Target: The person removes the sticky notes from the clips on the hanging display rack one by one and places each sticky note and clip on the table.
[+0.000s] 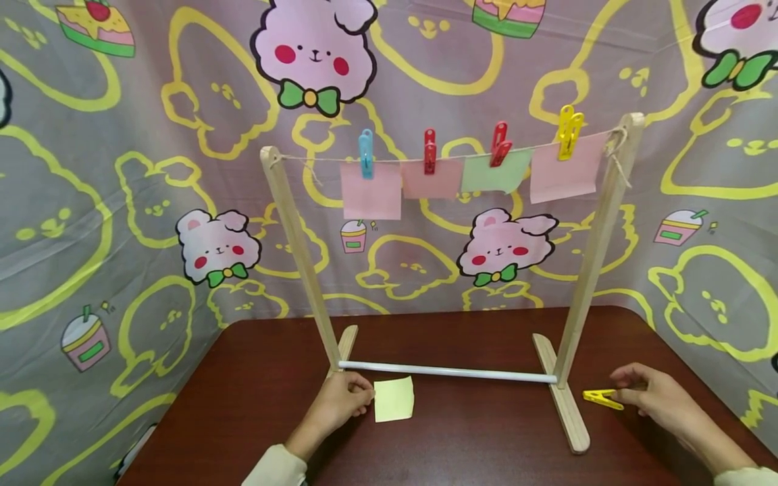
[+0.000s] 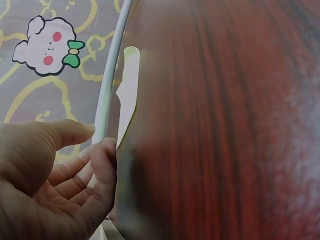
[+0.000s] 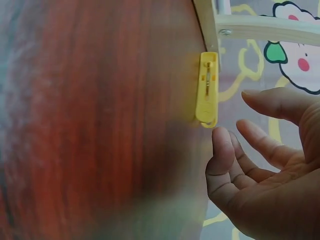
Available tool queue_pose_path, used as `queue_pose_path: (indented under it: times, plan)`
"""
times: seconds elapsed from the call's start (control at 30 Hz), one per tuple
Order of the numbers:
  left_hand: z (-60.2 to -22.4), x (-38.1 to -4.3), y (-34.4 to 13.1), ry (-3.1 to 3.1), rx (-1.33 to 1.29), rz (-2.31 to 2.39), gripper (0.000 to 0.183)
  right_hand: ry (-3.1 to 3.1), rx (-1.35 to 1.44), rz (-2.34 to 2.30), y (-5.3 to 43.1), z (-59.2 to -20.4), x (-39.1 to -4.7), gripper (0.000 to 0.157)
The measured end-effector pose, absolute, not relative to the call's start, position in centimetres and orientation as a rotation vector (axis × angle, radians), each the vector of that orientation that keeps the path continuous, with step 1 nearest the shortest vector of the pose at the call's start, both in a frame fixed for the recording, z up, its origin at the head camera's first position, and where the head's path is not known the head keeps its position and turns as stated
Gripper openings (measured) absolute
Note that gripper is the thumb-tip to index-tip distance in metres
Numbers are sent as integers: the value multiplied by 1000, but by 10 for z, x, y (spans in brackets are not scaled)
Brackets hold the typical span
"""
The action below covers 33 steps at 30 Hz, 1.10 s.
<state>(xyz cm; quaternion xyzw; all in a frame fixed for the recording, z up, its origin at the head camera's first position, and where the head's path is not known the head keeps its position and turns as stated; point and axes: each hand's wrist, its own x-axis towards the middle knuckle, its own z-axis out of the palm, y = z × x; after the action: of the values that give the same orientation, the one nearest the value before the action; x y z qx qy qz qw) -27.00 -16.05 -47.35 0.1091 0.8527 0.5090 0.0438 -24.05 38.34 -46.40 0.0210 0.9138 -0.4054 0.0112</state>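
Observation:
A pale yellow sticky note (image 1: 394,399) lies on the table in front of the white rod. My left hand (image 1: 344,398) is at its left edge; in the left wrist view, the thumb is apart from the loosely bent fingers (image 2: 104,157), and one fingertip is right by the note (image 2: 129,92). On the right, a yellow clothespin (image 1: 603,398) lies on the table beside the stand's foot. My right hand (image 1: 656,398) is close to it. The right wrist view has the clothespin (image 3: 207,90) just beyond the fingertips, with a gap between thumb and fingers.
A wooden stand (image 1: 598,256) holds a string with pink and green notes (image 1: 495,172), hung by blue, red and yellow clothespins (image 1: 367,154). A white rod (image 1: 450,372) joins its feet. Patterned cloth (image 1: 389,270) surrounds the dark red table (image 1: 474,439).

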Motion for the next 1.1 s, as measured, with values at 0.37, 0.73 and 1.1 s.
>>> queue_pose_path:
  times: [0.37,0.73,1.1]
  plan:
    - [-467,-273,-159,2668,310,1592,8,2930,87,-1236,376,-447,-234,36]
    - [-450,-280,-161,2740,286,1681,9,2963,40,-1266,357,-426,-228,37]
    - [-413,-285,-157,2789,289,1722,9,3067,-19,-1266,334,-407,-220,28]
